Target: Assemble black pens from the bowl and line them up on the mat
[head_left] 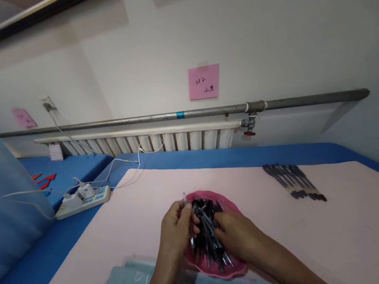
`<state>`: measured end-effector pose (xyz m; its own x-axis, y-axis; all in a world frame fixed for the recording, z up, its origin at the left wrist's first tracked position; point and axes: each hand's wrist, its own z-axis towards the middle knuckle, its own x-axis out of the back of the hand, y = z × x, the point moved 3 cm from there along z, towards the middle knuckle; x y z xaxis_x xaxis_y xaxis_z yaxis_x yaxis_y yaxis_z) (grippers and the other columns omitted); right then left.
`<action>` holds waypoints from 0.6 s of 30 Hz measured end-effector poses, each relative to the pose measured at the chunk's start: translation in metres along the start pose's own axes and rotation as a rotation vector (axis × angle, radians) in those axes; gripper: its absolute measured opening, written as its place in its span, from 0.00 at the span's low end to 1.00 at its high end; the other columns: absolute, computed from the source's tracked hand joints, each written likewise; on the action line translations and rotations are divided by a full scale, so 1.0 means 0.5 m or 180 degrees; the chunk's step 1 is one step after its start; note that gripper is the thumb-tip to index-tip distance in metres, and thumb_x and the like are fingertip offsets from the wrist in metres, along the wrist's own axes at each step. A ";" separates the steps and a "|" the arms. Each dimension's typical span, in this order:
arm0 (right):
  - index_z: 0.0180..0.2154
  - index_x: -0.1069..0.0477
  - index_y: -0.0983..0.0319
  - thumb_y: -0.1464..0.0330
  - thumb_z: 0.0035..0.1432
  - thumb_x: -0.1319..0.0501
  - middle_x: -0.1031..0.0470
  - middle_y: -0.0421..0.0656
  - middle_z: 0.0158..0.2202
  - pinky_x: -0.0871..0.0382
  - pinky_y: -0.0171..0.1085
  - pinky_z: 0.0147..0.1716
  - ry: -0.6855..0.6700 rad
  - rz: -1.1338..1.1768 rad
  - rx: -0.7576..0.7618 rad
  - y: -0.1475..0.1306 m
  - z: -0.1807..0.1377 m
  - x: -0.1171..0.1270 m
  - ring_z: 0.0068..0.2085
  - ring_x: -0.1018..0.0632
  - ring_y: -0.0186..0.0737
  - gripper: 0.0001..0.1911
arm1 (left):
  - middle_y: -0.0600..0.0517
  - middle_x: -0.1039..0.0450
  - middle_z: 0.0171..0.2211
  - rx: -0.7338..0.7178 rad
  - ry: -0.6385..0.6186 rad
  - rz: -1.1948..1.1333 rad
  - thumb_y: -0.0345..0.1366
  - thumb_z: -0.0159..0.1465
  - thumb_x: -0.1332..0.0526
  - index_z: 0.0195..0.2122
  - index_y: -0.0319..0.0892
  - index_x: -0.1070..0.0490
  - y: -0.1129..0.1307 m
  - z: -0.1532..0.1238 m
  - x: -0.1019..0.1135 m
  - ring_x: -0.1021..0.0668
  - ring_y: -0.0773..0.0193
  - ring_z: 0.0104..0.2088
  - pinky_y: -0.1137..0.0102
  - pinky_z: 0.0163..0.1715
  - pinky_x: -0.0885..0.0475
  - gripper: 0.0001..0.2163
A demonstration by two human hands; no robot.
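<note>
in front of you, a pink plastic bowl (209, 274) with a wavy rim holds a jumble of slim, shiny black and clear pen parts (209, 231). your left hand (175, 228) is closed in a pinch around a slender clear tube (184, 197) at the bowl's left rim. your right hand (237, 233) curls over the pile; you can't tell whether it grips anything.

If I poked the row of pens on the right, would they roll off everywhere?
They might roll or slide apart, because the pens look thin and lie loose on the pink cover. They'd probably feel stiff, since they all look straight. Each is likely light, being so slim.
</note>
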<state>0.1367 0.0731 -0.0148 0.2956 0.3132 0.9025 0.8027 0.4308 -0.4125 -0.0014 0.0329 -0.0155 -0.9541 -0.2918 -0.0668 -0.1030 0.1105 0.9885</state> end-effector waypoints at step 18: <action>0.34 0.31 0.62 0.78 0.50 0.48 0.24 0.45 0.33 0.41 0.35 0.29 0.0227 -0.0318 0.0036 0.014 -0.005 0.031 0.34 0.24 0.43 0.12 | 0.56 0.31 0.21 -0.0058 0.0008 0.0163 0.45 0.59 0.44 0.31 0.41 0.34 0.004 0.002 -0.001 0.31 0.72 0.17 0.76 0.18 0.37 0.11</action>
<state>0.1480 0.0788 -0.0032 0.2510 0.2074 0.9455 0.8242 0.4665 -0.3211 -0.0017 0.0343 -0.0135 -0.9574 -0.2885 -0.0158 -0.0489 0.1079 0.9930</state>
